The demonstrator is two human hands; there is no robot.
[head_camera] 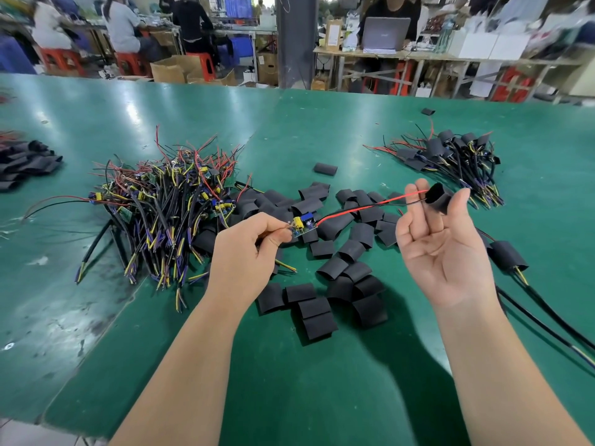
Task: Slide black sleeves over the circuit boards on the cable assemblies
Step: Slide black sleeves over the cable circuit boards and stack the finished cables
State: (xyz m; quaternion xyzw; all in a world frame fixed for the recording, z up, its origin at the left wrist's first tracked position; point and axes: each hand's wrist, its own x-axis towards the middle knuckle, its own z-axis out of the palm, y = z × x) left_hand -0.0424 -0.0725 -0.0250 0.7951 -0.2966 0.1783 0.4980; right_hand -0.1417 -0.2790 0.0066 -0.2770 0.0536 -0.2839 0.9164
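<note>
Left hand [244, 249] pinches circuit board [304, 225]; right hand [441, 249] holds black sleeve [439, 199] where red wire [370, 206] ends.

A workshop hall is seen beyond a wide, glossy green work table [135, 104].
Overhead light is reflected in pale streaks on the tabletop, which is scuffed and stained at the near left. Behind its far edge a dark grey upright pillar [296, 43] is seen, with brown cardboard boxes [169, 70] set on the floor beside it. To the left, red plastic stools [62, 61] are occupied by people [124, 27] seated at cluttered benches. To the right, a pale wooden workbench [434, 56] is loaded with an open grey laptop [386, 32] and white cartons [492, 45]; the far background is blurred.
</note>
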